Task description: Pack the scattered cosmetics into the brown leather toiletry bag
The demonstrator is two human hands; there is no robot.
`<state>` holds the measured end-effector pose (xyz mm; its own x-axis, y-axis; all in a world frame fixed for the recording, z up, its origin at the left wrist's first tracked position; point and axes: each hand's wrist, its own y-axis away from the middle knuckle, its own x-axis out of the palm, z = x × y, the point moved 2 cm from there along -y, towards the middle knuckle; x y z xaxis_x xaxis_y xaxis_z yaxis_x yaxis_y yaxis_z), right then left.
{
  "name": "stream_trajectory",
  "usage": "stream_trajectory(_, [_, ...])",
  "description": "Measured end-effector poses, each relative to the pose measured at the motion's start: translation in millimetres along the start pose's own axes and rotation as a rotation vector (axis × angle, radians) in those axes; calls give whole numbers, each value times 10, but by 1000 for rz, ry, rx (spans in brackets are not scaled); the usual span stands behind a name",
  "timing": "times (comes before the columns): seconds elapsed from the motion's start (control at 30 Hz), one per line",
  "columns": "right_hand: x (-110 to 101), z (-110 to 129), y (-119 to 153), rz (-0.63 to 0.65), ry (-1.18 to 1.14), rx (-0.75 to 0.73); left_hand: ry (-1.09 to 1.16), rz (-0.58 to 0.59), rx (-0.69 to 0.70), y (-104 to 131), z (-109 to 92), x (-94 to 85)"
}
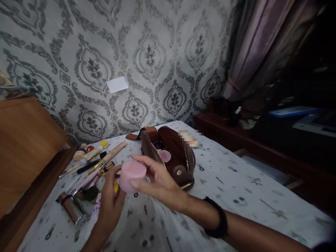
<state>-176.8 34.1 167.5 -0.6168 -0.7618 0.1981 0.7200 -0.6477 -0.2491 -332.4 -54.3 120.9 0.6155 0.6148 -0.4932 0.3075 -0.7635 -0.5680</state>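
A pink round jar (133, 175) is held up in front of the bag, tilted toward me. My right hand (160, 178) grips it from the right, thumb in front and fingers behind. Against the jar's left side, my left hand (111, 192) curls its fingers, the tips partly hidden. Something yellow (116, 186) shows between the left thumb and fingers; whether it is held or lies behind, I cannot tell. Just beyond the hands a brown bag (190, 162) lies unzipped, with a round pink-topped item (165, 156) inside.
Several cosmetics lie on the left of the patterned sheet (236, 185), among them a beige tube (114, 152), a gold-and-black tube (107, 168) and a silver cylinder (72, 209). A wooden panel (28, 147) borders the left; a patterned wall rises behind.
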Motion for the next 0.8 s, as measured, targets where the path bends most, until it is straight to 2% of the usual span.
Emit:
stream_trajectory(0.1, [-205,132,54,-41,-26,32,-61,16,76,-40,-228,142])
stream_trajectory(0.23, [-505,298,42,-113,-54,25,-179,12,262,-104,-459,305])
stream_trajectory(0.37, [-759,439,-40,-181,5,10,-311,71,432,-192,-569,470])
stream_trajectory(0.5, [-931,475,-160,-209,142,3,-477,93,613,-244,-590,686])
stream_trajectory(0.6, [-1025,428,-262,-277,321,49,-562,98,682,-243,-592,853])
stream_trajectory(0.67, [-1077,392,-338,-317,518,107,-577,114,686,-227,-604,938])
stream_trajectory(0.8, [-1167,350,-512,-190,950,218,-539,118,650,-170,-636,1010])
